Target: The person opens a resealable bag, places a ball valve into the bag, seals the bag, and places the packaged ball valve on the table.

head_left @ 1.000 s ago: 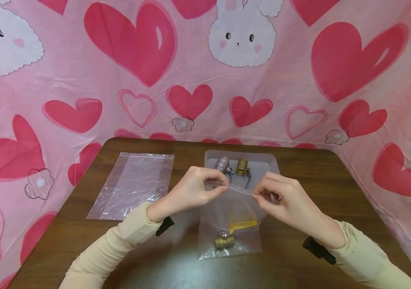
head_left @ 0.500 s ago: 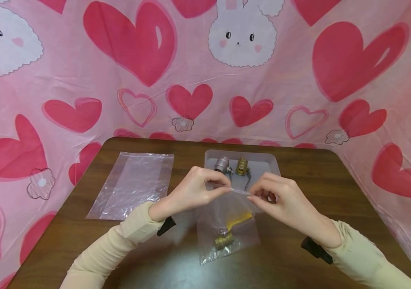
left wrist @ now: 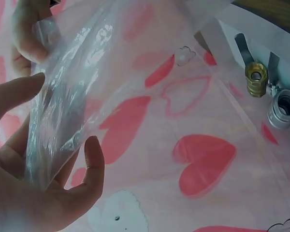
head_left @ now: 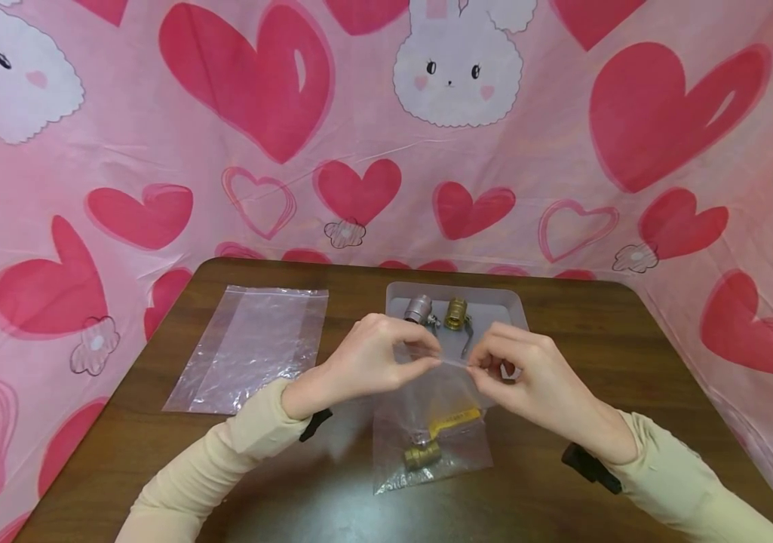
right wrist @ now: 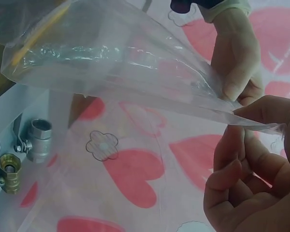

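Note:
A clear zip bag point(head_left: 393, 426) hangs by its top edge between both hands, its lower end close over the table. Inside, near the bottom, lies a brass ball valve point(head_left: 422, 455) with a yellow lever handle point(head_left: 455, 421). My left hand point(head_left: 375, 358) pinches the top edge between thumb and fingers. Just to its right, my right hand point(head_left: 525, 363) pinches the same edge, only a short stretch of it showing between the fingertips. The right wrist view has the bag's edge point(right wrist: 183, 108) drawn out straight toward the right hand's thumb point(right wrist: 268, 110).
Behind the bag stands a pale shallow tray point(head_left: 511, 302) holding a silver valve point(head_left: 418, 308) and a brass valve point(head_left: 455, 313), both with metal levers. Another clear zip bag point(head_left: 257, 347) lies flat on the left of the wooden table point(head_left: 603, 339). A heart-print cloth point(head_left: 359, 98) hangs round the table.
My left hand has shifted slightly right along the bag's edge and my right hand slightly left, so their fingertips are closer together. The bag has swayed a little.

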A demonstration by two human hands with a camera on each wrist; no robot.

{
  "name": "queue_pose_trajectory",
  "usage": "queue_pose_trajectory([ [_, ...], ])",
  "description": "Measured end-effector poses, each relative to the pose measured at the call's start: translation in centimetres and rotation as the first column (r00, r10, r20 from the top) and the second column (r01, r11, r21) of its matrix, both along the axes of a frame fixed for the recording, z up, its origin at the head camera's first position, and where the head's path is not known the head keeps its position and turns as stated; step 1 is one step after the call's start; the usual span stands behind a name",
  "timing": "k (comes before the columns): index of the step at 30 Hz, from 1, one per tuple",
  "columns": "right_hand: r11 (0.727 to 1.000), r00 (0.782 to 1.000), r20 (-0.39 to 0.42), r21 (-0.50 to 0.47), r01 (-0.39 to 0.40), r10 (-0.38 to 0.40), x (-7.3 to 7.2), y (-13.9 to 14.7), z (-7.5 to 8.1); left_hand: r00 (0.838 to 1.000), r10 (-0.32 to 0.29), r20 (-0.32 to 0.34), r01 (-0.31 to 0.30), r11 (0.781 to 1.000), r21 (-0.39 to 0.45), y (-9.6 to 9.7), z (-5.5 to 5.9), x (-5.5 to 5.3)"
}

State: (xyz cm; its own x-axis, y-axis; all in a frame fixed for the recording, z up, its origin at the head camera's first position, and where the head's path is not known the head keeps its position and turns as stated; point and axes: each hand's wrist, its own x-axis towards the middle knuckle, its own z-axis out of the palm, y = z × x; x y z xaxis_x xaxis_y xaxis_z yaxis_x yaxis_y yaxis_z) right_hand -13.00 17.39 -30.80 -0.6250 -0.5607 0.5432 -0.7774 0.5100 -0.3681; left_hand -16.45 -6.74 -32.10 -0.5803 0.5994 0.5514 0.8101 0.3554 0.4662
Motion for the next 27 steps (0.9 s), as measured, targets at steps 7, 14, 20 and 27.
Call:
queue_pose_trajectory([
  [7,1.000,1.000,0.021,0.009,0.003,-0.003,0.0,-0.1,0.1,0.998,-0.050,0.031,0.049,0.998,0.031,0.0,-0.1,0.0],
  [14,1.000,1.000,0.017,0.003,-0.022,0.022,0.0,-0.4,0.3,0.996,-0.085,0.014,0.084,0.995,0.044,0.1,0.0,0.1],
  [20,0.998,0.998,-0.028,-0.034,-0.060,0.059,-0.1,-0.8,0.0,0.996,-0.091,0.023,0.090,0.994,0.057,0.2,0.0,0.1],
  [27,0.999,0.999,0.012,-0.001,-0.037,0.037,0.1,-1.1,0.2,0.995,-0.102,0.006,0.102,0.994,0.050,0.4,-0.1,0.2],
])
